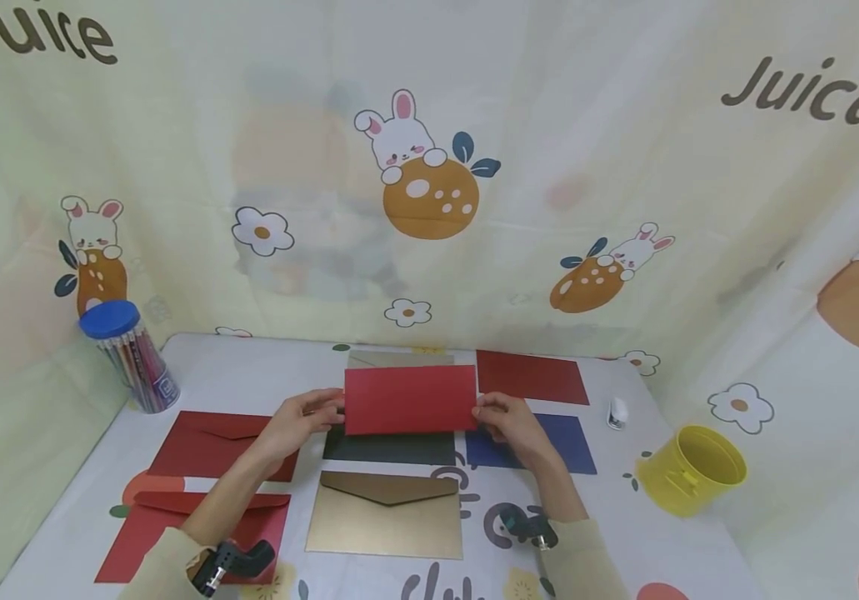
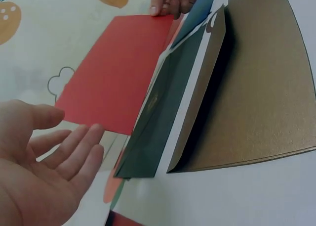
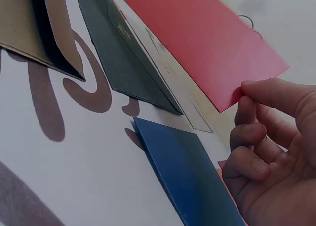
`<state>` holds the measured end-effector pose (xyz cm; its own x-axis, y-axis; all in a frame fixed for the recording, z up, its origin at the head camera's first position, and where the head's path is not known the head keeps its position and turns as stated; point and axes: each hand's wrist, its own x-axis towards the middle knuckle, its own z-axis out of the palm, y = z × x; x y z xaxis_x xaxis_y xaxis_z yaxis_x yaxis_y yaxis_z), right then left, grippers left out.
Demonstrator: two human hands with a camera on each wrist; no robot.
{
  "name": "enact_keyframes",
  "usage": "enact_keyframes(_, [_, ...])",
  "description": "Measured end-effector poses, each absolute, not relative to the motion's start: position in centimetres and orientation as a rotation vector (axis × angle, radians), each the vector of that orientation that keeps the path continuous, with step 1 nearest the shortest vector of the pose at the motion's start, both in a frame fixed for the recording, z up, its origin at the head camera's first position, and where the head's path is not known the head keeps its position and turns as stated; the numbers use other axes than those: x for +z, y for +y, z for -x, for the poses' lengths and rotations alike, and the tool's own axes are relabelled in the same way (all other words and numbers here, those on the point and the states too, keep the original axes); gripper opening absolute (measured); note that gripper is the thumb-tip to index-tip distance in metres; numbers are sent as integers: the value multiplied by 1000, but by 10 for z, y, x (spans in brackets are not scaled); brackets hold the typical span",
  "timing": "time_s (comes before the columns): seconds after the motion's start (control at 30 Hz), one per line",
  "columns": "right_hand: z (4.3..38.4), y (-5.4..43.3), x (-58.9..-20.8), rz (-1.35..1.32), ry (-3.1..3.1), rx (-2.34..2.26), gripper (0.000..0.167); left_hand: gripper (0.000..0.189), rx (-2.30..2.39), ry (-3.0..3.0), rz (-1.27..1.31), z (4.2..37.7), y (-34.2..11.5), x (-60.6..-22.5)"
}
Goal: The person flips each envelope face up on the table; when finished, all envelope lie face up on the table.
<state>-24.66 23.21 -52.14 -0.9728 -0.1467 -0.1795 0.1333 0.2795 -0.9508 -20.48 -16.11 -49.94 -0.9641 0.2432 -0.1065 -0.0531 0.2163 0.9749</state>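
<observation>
A bright red envelope (image 1: 410,400) is held up off the table, its plain side showing. My right hand (image 1: 511,427) pinches its right end between thumb and forefinger; the right wrist view shows this pinch at the corner of the red envelope (image 3: 212,48). My left hand (image 1: 300,427) is at the left end. In the left wrist view its fingers (image 2: 81,152) are extended beside the envelope's near edge, the thumb apart from them. Below lie a dark green envelope (image 1: 392,450), a gold envelope (image 1: 384,521) with its flap upward, and a blue envelope (image 1: 567,442).
Two red envelopes lie at left, a darker one (image 1: 197,446) behind a brighter one (image 1: 152,542). A pale envelope (image 1: 392,359) and a dark red envelope (image 1: 530,377) lie at the back. A blue-lidded pen jar (image 1: 132,358), a small white object (image 1: 617,412) and a yellow cup (image 1: 672,479) stand around.
</observation>
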Motion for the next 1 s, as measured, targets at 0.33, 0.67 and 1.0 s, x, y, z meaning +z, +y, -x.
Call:
enact_keyframes(0.33, [247, 233, -523, 114, 2207, -1866, 34, 46, 1925, 2223, -202, 204, -167, -496])
enact_keyframes(0.67, [247, 225, -520, 98, 2112, -2023, 48, 44, 2005, 2183, -164, 204, -169, -493])
enact_keyframes(1.0, [247, 213, -518, 39, 2119, -2108, 40, 49, 1971, 2207, -159, 201, -170, -493])
